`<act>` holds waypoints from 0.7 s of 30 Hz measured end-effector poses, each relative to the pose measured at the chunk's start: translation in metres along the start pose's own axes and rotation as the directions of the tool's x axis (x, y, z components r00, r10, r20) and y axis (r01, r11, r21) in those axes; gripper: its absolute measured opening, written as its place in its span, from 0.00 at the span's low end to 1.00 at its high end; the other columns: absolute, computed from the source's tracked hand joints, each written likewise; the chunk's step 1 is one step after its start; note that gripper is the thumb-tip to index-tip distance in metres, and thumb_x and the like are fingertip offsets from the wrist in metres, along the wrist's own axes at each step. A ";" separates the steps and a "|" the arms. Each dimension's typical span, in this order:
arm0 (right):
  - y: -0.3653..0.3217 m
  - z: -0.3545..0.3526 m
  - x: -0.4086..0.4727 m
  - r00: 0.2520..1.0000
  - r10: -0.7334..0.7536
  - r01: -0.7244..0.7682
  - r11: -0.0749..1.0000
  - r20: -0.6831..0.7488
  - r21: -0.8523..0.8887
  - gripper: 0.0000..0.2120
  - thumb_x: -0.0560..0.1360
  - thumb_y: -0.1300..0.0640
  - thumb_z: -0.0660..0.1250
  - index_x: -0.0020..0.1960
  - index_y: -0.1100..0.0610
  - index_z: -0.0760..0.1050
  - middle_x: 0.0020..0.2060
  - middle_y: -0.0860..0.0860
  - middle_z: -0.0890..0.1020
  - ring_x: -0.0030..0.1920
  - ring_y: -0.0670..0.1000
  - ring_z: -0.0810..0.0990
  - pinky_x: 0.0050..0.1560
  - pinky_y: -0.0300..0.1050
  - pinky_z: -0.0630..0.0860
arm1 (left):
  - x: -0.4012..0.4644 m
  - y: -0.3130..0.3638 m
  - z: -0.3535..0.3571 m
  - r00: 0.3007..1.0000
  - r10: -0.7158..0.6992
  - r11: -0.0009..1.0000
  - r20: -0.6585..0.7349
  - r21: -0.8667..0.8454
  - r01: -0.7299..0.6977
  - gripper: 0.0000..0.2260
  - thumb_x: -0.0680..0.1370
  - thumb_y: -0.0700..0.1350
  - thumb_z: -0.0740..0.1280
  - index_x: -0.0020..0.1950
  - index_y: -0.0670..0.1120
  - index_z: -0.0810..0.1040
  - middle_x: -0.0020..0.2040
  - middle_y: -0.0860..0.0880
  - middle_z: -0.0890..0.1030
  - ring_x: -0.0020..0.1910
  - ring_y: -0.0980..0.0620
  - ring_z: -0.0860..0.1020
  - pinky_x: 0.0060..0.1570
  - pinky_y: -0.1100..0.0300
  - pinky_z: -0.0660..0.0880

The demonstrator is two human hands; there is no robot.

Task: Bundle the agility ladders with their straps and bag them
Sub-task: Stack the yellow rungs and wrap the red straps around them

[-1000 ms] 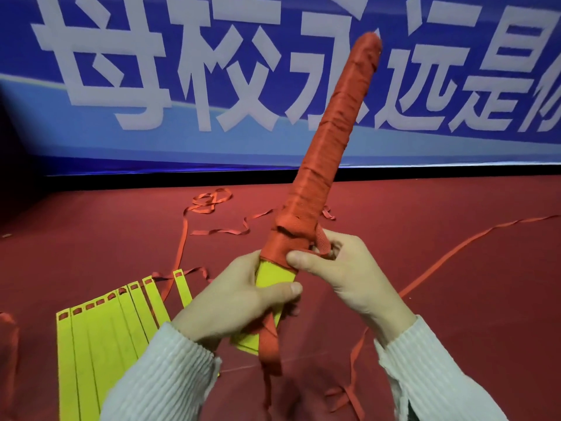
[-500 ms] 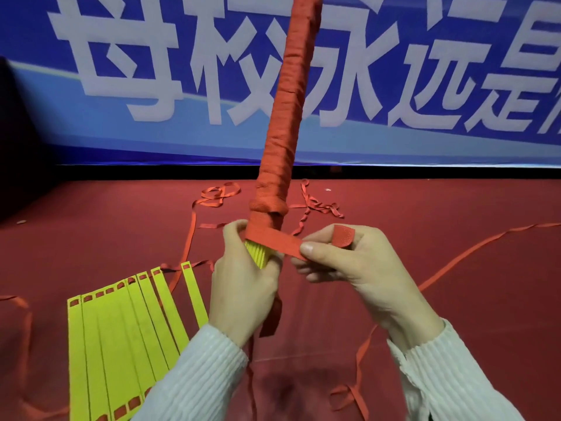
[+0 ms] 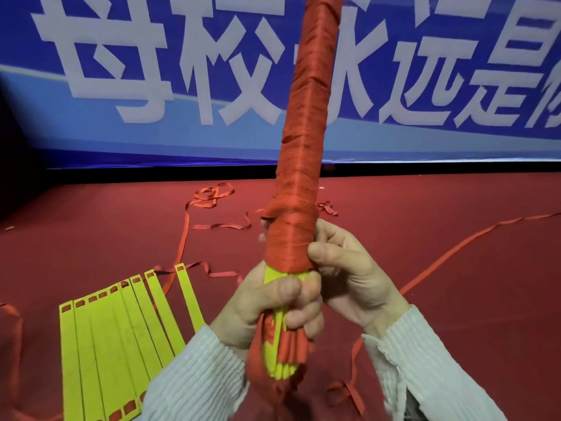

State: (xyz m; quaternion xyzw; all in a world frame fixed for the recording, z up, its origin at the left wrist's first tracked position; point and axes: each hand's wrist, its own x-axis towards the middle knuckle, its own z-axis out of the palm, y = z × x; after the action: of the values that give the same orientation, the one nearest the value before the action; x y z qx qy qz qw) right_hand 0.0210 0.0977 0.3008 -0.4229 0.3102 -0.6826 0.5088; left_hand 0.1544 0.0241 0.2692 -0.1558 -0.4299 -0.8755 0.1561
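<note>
Red strap (image 3: 306, 141) is winding tightly round a bundle of yellow ladder rungs (image 3: 277, 322), making one long wrapped stick that is standing nearly upright and running out of the top of view. Only the bottom part of the rungs is showing bare yellow, with a few loose red strap ends hanging beside them. The left hand (image 3: 273, 305) is gripping that bare lower part, fingers and thumb curling right round it. The right hand (image 3: 349, 275) is holding the bundle just above, at the lowest turns of the strap, its thumb pressing on the edge of the wrap and its fingers curling behind. Both arms are wearing pale ribbed sleeves (image 3: 194, 381).

No bag or other container is showing anywhere, so the bundle is sitting in the hands alone, above the red floor (image 3: 440, 262).

Lying flat on the floor to the left, a second set of yellow rungs (image 3: 121, 335) is fanning out side by side, with small red strap loops showing through the slots at their ends. Loose red straps (image 3: 212, 196) are trailing across the floor behind and to the right, tangling in places.

Behind everything, a blue banner (image 3: 91, 123) is hanging with large white Chinese characters; 母校 is reading clearly on the left, the stick is covering part of the next character, and 远 is showing to its right, with the rest cut off.
</note>
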 end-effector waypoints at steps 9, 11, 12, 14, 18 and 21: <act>0.002 0.008 0.003 0.918 -0.324 0.053 0.672 -0.229 -0.739 0.15 0.68 0.59 0.80 0.34 0.55 0.73 0.33 0.48 0.83 0.34 0.46 0.79 0.38 0.44 0.76 | 0.004 0.022 -0.009 0.800 0.274 0.211 -0.533 0.845 0.491 0.22 0.67 0.52 0.80 0.58 0.55 0.76 0.47 0.55 0.85 0.46 0.53 0.83 0.48 0.55 0.79; 0.006 0.011 0.005 0.904 -0.345 -0.003 0.582 -0.251 -0.813 0.14 0.66 0.49 0.78 0.36 0.54 0.75 0.36 0.49 0.85 0.38 0.49 0.82 0.43 0.51 0.79 | 0.006 0.013 -0.008 0.720 0.501 0.129 -0.480 0.864 0.486 0.16 0.70 0.52 0.76 0.54 0.57 0.75 0.42 0.56 0.84 0.44 0.50 0.83 0.44 0.50 0.79; 0.006 0.012 0.005 0.902 -0.352 -0.018 0.546 -0.249 -0.837 0.15 0.66 0.45 0.77 0.38 0.53 0.75 0.36 0.49 0.85 0.39 0.51 0.82 0.45 0.54 0.79 | 0.008 0.008 -0.009 0.696 0.553 0.166 -0.458 0.879 0.447 0.12 0.72 0.48 0.75 0.52 0.56 0.76 0.41 0.56 0.84 0.42 0.50 0.82 0.43 0.48 0.79; -0.002 0.015 0.003 0.917 -0.335 -0.023 0.492 -0.214 -0.870 0.15 0.67 0.43 0.75 0.39 0.52 0.75 0.37 0.48 0.84 0.40 0.52 0.82 0.47 0.57 0.79 | 0.010 0.005 -0.006 0.677 0.590 0.234 -0.441 0.895 0.379 0.10 0.74 0.42 0.73 0.50 0.54 0.77 0.40 0.57 0.84 0.39 0.53 0.81 0.41 0.47 0.78; -0.011 0.012 0.000 0.960 -0.221 -0.044 0.492 -0.173 -0.870 0.08 0.71 0.47 0.75 0.42 0.51 0.81 0.39 0.45 0.86 0.40 0.47 0.84 0.47 0.54 0.80 | 0.009 0.007 -0.004 0.663 0.598 0.342 -0.451 0.891 0.298 0.14 0.74 0.38 0.74 0.51 0.57 0.79 0.43 0.59 0.85 0.40 0.58 0.82 0.42 0.50 0.80; -0.014 0.008 -0.002 0.944 -0.271 -0.028 0.498 -0.186 -0.867 0.08 0.70 0.47 0.75 0.43 0.50 0.84 0.44 0.45 0.88 0.47 0.49 0.87 0.54 0.54 0.81 | 0.011 0.006 -0.007 0.671 0.554 0.452 -0.492 0.855 0.254 0.16 0.72 0.41 0.73 0.54 0.59 0.78 0.40 0.55 0.85 0.35 0.54 0.80 0.36 0.51 0.76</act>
State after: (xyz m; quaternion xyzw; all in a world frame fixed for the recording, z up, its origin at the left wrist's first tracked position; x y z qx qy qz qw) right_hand 0.0226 0.1033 0.3160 -0.5319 0.6496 -0.5279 0.1282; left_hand 0.1460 0.0134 0.2739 0.2639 -0.6982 -0.4866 0.4540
